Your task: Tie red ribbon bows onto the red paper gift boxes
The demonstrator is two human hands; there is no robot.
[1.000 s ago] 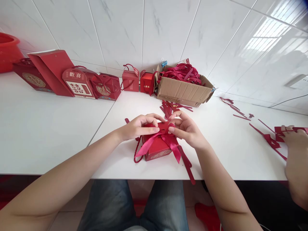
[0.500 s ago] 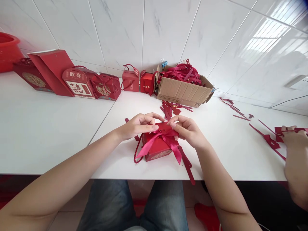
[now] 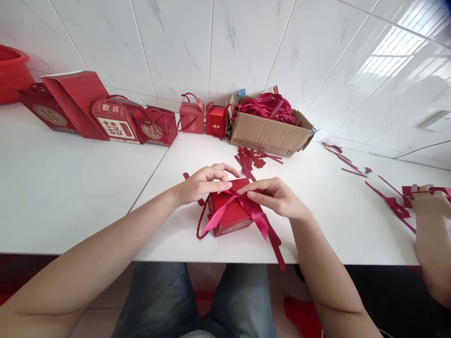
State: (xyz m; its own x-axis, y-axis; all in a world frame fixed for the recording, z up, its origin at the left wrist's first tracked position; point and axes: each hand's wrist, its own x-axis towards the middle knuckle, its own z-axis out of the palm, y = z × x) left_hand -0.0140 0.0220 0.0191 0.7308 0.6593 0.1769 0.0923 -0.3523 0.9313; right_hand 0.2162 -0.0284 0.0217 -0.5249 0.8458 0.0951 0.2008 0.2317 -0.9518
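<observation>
A small red gift box (image 3: pixel 230 219) with a twisted red cord handle (image 3: pixel 200 220) sits on the white table in front of me. Across its top runs a pinkish-red satin ribbon (image 3: pixel 222 212), tied in a bow with two tails hanging over the near side. My left hand (image 3: pixel 211 181) pinches the left part of the bow between thumb and bent fingers. On the other side, my right hand (image 3: pixel 273 195) has thumb and fingers closed on the bow's right loop, which is partly hidden beneath them.
Behind stands a cardboard box (image 3: pixel 268 136) full of red ribbons. Red paper strips (image 3: pixel 248 159) lie before it and beside the gift box. Several red boxes (image 3: pixel 116 119) line the wall at left. At far right, another person's hand (image 3: pixel 431 206) rests on red material.
My right hand has moved from the box's back edge nearer to the bow's middle, its fingers now flatter. The ribbon tails shifted slightly. My left hand stays nearly the same.
</observation>
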